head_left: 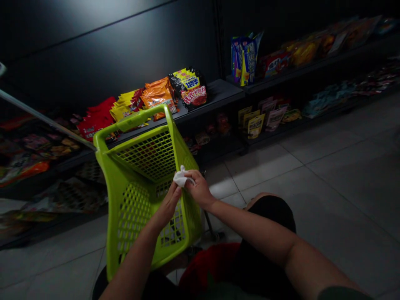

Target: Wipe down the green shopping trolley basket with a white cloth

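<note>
A white wipe or tissue [180, 177], crumpled, is pinched in the fingers of my right hand [199, 191] above the right rim of a lime-green shopping cart basket [178, 143]. My left hand [170, 201] reaches over the inside of the basket. Its fingers are stretched out, and their tips meet the lower left edge of the wipe. The basket has grid walls and stands tilted in front of me, its handle [131, 121] on the far side. Part of its right rim is hidden behind my hands.
Dark shelves [218, 93] run along the far side, bearing orange snack bags [159, 98], red packets [96, 118] and blue-purple packs [245, 60]. A metal pole [46, 116] meets the basket's left corner. Pale floor tiles [331, 183] lie to the right. Something red [209, 266] shows between my knees.
</note>
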`<state>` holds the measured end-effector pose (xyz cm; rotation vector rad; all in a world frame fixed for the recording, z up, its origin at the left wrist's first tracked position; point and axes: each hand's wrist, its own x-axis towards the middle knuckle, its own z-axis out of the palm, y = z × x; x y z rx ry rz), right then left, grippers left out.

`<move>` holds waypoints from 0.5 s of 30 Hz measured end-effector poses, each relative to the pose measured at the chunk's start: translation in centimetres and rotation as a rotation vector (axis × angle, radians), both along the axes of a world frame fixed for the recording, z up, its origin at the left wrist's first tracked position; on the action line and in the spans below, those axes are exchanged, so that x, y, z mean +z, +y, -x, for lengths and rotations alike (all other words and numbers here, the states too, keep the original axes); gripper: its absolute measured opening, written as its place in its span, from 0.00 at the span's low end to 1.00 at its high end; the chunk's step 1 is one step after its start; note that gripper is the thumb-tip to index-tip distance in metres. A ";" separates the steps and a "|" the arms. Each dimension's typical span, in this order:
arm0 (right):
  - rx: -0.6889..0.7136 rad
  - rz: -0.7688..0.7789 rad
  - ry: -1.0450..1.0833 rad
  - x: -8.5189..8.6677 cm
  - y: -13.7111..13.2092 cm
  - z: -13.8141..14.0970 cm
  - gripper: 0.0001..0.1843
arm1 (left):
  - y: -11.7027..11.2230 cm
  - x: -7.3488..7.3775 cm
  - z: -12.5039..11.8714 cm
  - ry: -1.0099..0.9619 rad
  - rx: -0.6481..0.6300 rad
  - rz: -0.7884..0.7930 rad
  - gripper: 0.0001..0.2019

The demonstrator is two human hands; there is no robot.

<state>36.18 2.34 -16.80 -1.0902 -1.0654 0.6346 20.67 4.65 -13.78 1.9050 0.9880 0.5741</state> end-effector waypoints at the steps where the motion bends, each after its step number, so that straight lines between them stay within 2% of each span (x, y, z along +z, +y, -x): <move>1: 0.017 0.018 0.000 0.1 -1.0 0.3 0.09 | 0.1 0.3 0.0 0.001 -0.009 0.001 0.37; 5: 0.099 0.096 -0.008 -0.3 -6.5 1.8 0.06 | 0.1 0.7 0.0 -0.005 -0.044 -0.010 0.37; 10: 0.195 0.029 -0.078 -2.8 -13.3 3.3 0.03 | 0.3 0.3 0.1 -0.014 -0.059 -0.026 0.37; 12: 0.234 0.026 -0.148 -3.8 -15.1 4.2 0.06 | 0.5 0.2 0.0 -0.023 -0.061 -0.027 0.37; 15: 0.247 0.033 -0.196 -4.3 -16.6 5.5 0.07 | 0.9 0.0 -0.1 -0.033 -0.058 -0.040 0.38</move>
